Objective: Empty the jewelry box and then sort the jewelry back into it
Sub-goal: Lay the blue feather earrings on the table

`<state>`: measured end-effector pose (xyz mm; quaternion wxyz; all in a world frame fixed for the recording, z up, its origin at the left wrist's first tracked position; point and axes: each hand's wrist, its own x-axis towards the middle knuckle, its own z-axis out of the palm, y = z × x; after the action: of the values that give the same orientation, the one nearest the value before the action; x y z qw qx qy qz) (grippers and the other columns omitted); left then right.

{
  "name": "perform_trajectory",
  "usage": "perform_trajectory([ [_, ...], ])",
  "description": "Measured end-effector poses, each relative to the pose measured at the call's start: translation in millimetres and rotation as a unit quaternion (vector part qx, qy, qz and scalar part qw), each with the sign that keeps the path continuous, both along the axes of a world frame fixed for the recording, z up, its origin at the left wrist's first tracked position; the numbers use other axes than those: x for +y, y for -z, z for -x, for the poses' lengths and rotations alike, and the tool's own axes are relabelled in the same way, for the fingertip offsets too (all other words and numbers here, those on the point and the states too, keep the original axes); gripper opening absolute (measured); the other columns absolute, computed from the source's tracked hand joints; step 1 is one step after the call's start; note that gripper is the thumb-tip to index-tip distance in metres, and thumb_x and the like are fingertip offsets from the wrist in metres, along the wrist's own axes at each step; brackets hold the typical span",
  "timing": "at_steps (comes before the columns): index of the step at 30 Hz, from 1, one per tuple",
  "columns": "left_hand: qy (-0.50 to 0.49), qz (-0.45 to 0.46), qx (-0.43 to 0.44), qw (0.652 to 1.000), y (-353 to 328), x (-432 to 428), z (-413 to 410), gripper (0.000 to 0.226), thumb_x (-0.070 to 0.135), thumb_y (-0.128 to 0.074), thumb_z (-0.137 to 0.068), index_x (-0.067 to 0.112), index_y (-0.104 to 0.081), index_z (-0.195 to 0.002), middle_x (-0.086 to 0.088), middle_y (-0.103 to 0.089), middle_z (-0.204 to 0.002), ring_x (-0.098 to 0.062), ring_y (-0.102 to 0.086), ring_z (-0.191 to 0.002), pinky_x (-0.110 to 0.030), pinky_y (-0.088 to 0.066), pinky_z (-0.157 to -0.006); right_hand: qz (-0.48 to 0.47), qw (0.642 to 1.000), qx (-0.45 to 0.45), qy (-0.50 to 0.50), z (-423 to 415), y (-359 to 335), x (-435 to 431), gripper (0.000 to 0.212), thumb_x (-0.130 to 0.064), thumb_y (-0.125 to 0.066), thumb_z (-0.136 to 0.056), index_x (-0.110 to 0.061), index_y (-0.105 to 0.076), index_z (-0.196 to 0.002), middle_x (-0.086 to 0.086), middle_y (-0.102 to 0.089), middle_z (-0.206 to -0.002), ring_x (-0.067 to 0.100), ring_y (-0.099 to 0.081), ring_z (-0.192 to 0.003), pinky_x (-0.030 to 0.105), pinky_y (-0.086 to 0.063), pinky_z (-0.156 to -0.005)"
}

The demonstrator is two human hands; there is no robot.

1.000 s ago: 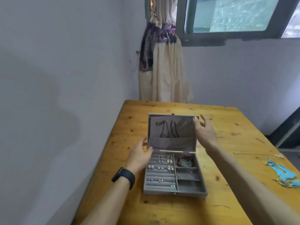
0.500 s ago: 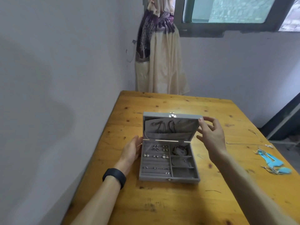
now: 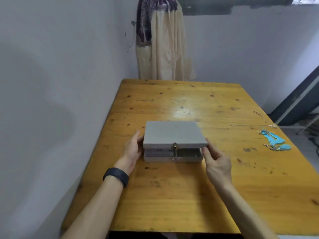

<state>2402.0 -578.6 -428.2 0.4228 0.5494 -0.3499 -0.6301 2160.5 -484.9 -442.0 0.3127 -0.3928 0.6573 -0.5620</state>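
Grey felt covers the one jewelry box (image 3: 172, 133), which sits on the wooden surface (image 3: 172, 195), nearer its left edge than its right and about midway between the far and near edges. Its lid is almost down, so the contents are nearly all hidden. Only a narrow slot along the front shows a strip of the tray inside, too dark to read. One small brass clasp (image 3: 174, 147) hangs across that slot.

The left hand (image 3: 132, 149) lies loosely against the box's left side with its thumb at the lid's edge, and its fingers are partly hidden by the lid. The right hand (image 3: 216, 163) has nearly straight fingers, with the thumb tip under the lid's right front corner and the forefinger beside it. Neither hand is closed round anything.

One black wristband (image 3: 116, 176) circles the left wrist.

Near the right edge lie one thin chain (image 3: 250, 125), one looped cord (image 3: 259, 116) and what look like two pale blue tasselled pieces (image 3: 274, 141), too small to make out. The window is cut off at the top.

Half a second earlier the lid stood upright, showing necklaces in its pocket and rows of earrings. The right hand was then up at the lid's top corner.
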Motion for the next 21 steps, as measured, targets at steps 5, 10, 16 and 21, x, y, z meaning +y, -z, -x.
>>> perform_trajectory([
  [5, 0.006, 0.037, -0.078, 0.996, 2.7, 10.2, -0.4, 0.034, 0.036, -0.059, -0.098, 0.015, -0.071, -0.122, 0.005, -0.073, -0.117, -0.011, -0.065, -0.11, -0.037, -0.049, -0.101, -0.037, 0.999, 0.038, 0.003, -6.2, 15.2, 15.9, 0.037, -0.015, -0.062, -0.097, -0.02, -0.061, -0.133, -0.008, -0.062, -0.132, 0.005, -0.053, -0.128, 0.028, -0.038, -0.114],
  [10, 0.026, 0.1, -0.168, 0.98, 2.0, 21.9, 1.5, 0.043, 0.02, -0.062, -0.097, 0.014, -0.057, -0.139, 0.007, -0.062, -0.129, -0.009, -0.058, -0.112, -0.025, -0.05, -0.091, -0.039, 0.995, 0.086, 0.013, -11.6, 11.7, 20.3, 0.038, -0.022, -0.062, -0.098, -0.021, -0.059, -0.135, -0.01, -0.06, -0.133, -0.002, -0.05, -0.123, 0.015, -0.035, -0.104],
  [16, -0.008, 0.153, -0.252, 0.956, 13.8, 36.9, 3.9, 0.046, 0.039, -0.061, -0.097, 0.018, -0.059, -0.139, 0.007, -0.062, -0.134, -0.008, -0.055, -0.122, -0.028, -0.049, -0.101, -0.047, 0.997, 0.036, 0.057, -11.2, 7.4, 15.3, 0.032, -0.035, -0.065, -0.095, -0.021, -0.07, -0.123, -0.005, -0.069, -0.123, 0.006, -0.058, -0.119, 0.02, -0.042, -0.102],
  [21, -0.034, 0.19, -0.325, 0.926, 21.5, 45.7, 14.9, 0.045, 0.041, -0.05, -0.102, 0.018, -0.055, -0.141, 0.004, -0.063, -0.134, -0.007, -0.055, -0.119, -0.013, -0.044, -0.086, -0.045, 0.996, 0.038, 0.071, -12.9, 6.3, 15.7, 0.031, -0.034, -0.068, -0.093, -0.02, -0.071, -0.12, -0.004, -0.07, -0.12, 0.001, -0.058, -0.113, 0.014, -0.041, -0.098],
])
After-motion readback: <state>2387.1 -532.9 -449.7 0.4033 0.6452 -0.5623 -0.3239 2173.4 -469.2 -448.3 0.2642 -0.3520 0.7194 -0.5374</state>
